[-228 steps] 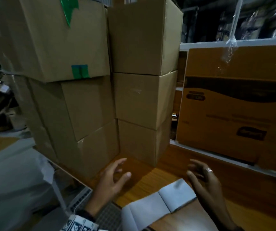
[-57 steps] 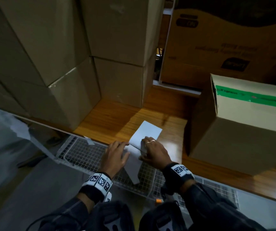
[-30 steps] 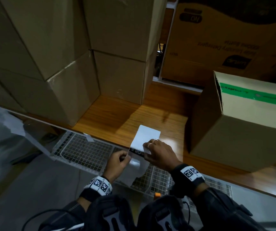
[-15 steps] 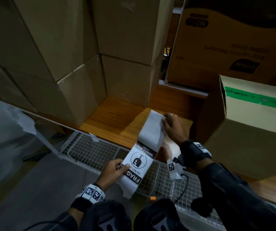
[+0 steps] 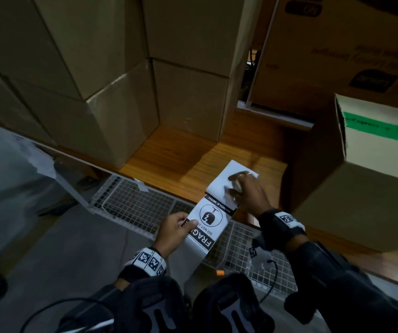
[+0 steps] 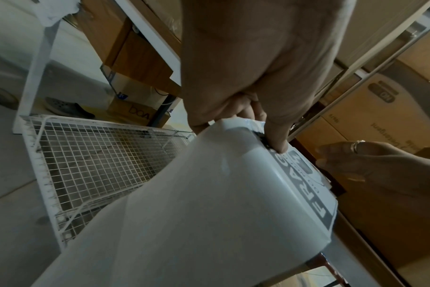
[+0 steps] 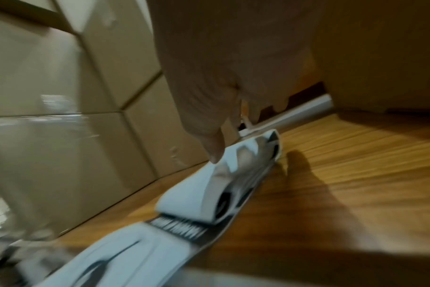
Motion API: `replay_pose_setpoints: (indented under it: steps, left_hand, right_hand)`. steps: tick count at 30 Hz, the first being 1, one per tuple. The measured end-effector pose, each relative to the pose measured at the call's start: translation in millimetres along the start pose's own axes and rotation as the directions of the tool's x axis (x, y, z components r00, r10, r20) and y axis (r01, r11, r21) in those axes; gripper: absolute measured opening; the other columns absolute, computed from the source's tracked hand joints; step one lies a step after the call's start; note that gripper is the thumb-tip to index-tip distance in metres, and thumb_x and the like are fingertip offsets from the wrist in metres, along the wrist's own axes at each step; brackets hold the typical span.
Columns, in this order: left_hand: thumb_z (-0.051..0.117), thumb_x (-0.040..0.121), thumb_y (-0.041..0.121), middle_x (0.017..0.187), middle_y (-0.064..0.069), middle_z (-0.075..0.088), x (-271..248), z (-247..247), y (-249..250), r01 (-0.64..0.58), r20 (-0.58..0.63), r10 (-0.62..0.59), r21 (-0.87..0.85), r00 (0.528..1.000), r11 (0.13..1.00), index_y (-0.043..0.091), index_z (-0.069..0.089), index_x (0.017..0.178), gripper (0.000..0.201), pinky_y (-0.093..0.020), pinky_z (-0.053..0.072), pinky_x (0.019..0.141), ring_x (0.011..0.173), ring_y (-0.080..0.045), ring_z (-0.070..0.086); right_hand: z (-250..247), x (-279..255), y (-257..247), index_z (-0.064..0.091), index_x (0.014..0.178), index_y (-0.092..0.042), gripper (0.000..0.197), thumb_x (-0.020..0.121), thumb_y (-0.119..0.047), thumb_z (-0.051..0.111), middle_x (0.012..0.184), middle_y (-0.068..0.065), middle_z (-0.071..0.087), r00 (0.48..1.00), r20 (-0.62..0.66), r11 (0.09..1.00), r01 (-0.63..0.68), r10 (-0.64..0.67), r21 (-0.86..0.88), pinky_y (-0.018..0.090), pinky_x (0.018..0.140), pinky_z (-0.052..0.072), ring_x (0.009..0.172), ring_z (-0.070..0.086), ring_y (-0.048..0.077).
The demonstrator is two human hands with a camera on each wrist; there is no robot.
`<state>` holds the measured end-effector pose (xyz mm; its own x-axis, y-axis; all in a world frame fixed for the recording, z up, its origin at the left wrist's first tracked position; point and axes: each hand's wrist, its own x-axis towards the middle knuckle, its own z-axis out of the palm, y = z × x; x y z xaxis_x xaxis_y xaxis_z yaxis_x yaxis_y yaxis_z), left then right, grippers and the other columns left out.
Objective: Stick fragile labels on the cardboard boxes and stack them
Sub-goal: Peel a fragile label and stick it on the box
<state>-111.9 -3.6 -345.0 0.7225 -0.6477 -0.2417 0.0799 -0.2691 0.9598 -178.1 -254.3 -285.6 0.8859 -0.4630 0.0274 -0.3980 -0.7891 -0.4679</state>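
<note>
A fan-folded strip of white labels runs from the wooden shelf out over the wire basket. Its exposed label shows a black broken-glass symbol and "FRAG" lettering. My left hand pinches that label's near left edge, with the thumb on the print and the white backing curling below. My right hand, blurred, has curled fingers on the folded label stack lying on the shelf. A cardboard box sealed with green tape stands just right of that hand.
Stacked plain cardboard boxes fill the shelf's back and left. A large printed carton stands behind at the right. A white wire basket hangs along the shelf's front edge, above the grey floor.
My right hand has brought the far end of the strip down from mid-air onto the shelf. The left hand still pinches the fragile label and has shifted little.
</note>
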Motion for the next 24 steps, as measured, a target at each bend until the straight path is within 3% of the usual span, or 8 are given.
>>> replay_pose_setpoints:
  steps: [3, 9, 13, 16, 18, 20, 22, 24]
  left_hand:
    - [0.072, 0.094, 0.017, 0.097, -0.006, 0.078, 5, 3, 3, -0.016, -0.031, 0.016, 0.009, 0.999, 1.000, 0.008, 0.071, 0.105, 0.014, -0.049, 0.061, 0.085, 0.089, -0.021, 0.076]
    - [0.071, 0.095, 0.018, 0.098, -0.006, 0.078, 10, 1, 1, -0.003, -0.026, 0.002, -0.019, 1.000, 1.000, 0.009, 0.071, 0.106, 0.014, -0.045, 0.061, 0.086, 0.092, -0.021, 0.076]
    - [0.070, 0.096, 0.018, 0.104, -0.005, 0.078, 3, -1, -2, 0.007, -0.009, -0.008, -0.051, 1.000, 0.999, 0.007, 0.069, 0.113, 0.020, -0.031, 0.060, 0.083, 0.097, -0.016, 0.074]
    - [0.074, 0.092, 0.015, 0.109, -0.007, 0.077, -3, -9, -10, 0.065, 0.061, -0.059, -0.105, 0.996, 0.992, 0.008, 0.067, 0.120, 0.029, -0.037, 0.059, 0.088, 0.103, -0.022, 0.074]
    - [0.075, 0.090, 0.009, 0.111, -0.008, 0.077, -7, -14, -17, 0.082, 0.105, -0.071, -0.104, 0.992, 0.991, 0.008, 0.067, 0.119, 0.030, -0.043, 0.059, 0.092, 0.106, -0.025, 0.073]
    - [0.073, 0.091, 0.006, 0.111, -0.008, 0.077, -11, -19, -23, 0.078, 0.120, -0.068, -0.084, 0.990, 0.993, 0.008, 0.069, 0.116, 0.026, -0.043, 0.058, 0.093, 0.106, -0.025, 0.072]
    - [0.070, 0.093, 0.005, 0.109, -0.008, 0.077, -15, -21, -26, 0.068, 0.113, -0.060, -0.064, 0.992, 0.996, 0.008, 0.071, 0.114, 0.021, -0.042, 0.058, 0.093, 0.106, -0.025, 0.072]
    - [0.069, 0.093, 0.005, 0.105, -0.010, 0.077, -16, -21, -26, 0.063, 0.084, -0.058, -0.058, 0.995, 0.996, 0.007, 0.072, 0.112, 0.019, -0.043, 0.058, 0.093, 0.102, -0.026, 0.073]
  right_hand:
    - [11, -16, -4, 0.069, 0.110, -0.024, 0.026, 0.089, -0.037, 0.075, 0.133, -0.007, 0.063, 0.990, 0.119, 0.976, 0.098, -0.076, -0.197, 0.038, 0.093, 0.040, 0.119, 0.056, 0.021]
    - [5, -3, 3, 0.069, 0.103, -0.023, 0.011, 0.093, -0.025, 0.068, 0.132, -0.008, 0.067, 0.997, 0.076, 0.968, 0.052, -0.034, -0.245, 0.043, 0.094, 0.046, 0.117, 0.061, 0.021]
    - [7, 2, 2, 0.066, 0.120, -0.023, 0.024, 0.096, -0.024, 0.065, 0.140, -0.005, 0.062, 0.996, 0.084, 0.958, 0.053, -0.030, -0.283, 0.041, 0.098, 0.041, 0.124, 0.058, 0.021]
    - [11, -11, -3, 0.056, 0.141, -0.022, 0.045, 0.097, -0.025, 0.063, 0.146, 0.003, 0.056, 0.996, 0.051, 0.962, 0.078, -0.067, -0.262, 0.042, 0.104, 0.037, 0.132, 0.050, 0.024]
    - [16, -25, -10, 0.058, 0.140, -0.022, 0.041, 0.099, -0.024, 0.062, 0.139, 0.003, 0.060, 0.991, 0.041, 0.974, 0.134, -0.128, -0.183, 0.041, 0.103, 0.039, 0.125, 0.054, 0.023]
    - [24, -39, -20, 0.066, 0.128, -0.022, 0.030, 0.099, -0.027, 0.063, 0.125, 0.000, 0.068, 0.970, 0.076, 0.965, 0.237, -0.230, -0.109, 0.039, 0.100, 0.048, 0.112, 0.061, 0.017]
    - [34, -51, -31, 0.073, 0.111, -0.022, 0.016, 0.098, -0.029, 0.065, 0.103, -0.003, 0.074, 0.933, 0.130, 0.936, 0.347, -0.337, -0.065, 0.038, 0.085, 0.055, 0.092, 0.066, 0.014]
    - [44, -59, -42, 0.074, 0.103, -0.025, 0.015, 0.097, -0.034, 0.064, 0.094, -0.004, 0.073, 0.897, 0.185, 0.904, 0.420, -0.400, -0.077, 0.036, 0.076, 0.053, 0.084, 0.066, 0.015]
